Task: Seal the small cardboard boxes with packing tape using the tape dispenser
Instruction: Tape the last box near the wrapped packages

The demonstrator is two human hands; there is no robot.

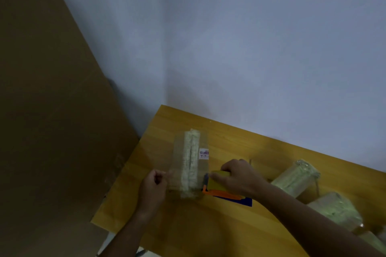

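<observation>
- The small cardboard box [189, 165] is seen lying on the yellow desk [229, 225], near its left edge, with a pale strip of tape already running along its top seam.
- The tape dispenser [217, 185], orange and blue with a yellowish roll, is gripped by the right hand [238, 177], fingers curled round the roll end; it sits just beside the box's near right corner.
- The left hand [153, 183] is held at the box's left side, fingers curled and pinched together, apparently on the free end of clear tape, though the film itself is too faint to be sure.
- For a clean pass, the tape should be kept taut between the two hands and laid square across the box.
- The dispenser is best pressed flat and drawn steadily, so that no wrinkle or bubble is trapped.
- The box may slide on the smooth desk; it should be steadied by the left hand once the tape end is stuck down.
- Other wrapped boxes [296, 179] are waiting at the right.
</observation>
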